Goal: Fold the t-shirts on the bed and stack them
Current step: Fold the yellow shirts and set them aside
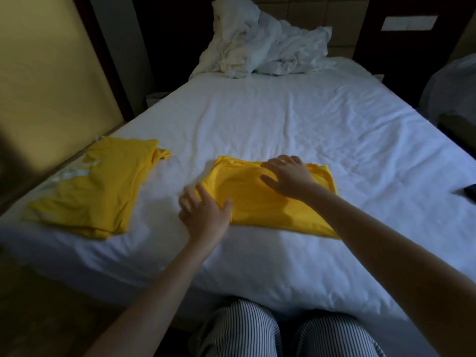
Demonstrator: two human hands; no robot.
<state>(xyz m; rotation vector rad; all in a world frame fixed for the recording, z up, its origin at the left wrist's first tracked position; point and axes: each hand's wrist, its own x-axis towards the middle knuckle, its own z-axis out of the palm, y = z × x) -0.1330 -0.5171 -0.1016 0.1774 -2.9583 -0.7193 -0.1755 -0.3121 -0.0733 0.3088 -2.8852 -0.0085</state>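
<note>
A folded yellow t-shirt [260, 199] lies on the white bed [309, 119] near its front edge. My right hand [288, 177] rests flat on the shirt's far right part, fingers spread. At the shirt's left edge sits my left hand [206, 211], fingers straight, thumb on the fabric. A second folded yellow t-shirt [103, 189] with a pale print lies apart at the bed's left edge.
A crumpled white duvet [262, 39] is heaped at the head of the bed. A yellow wall panel [46, 73] runs along the left side. A dark object [470, 193] pokes in at the right edge. My striped trousers [283, 333] touch the bed's front.
</note>
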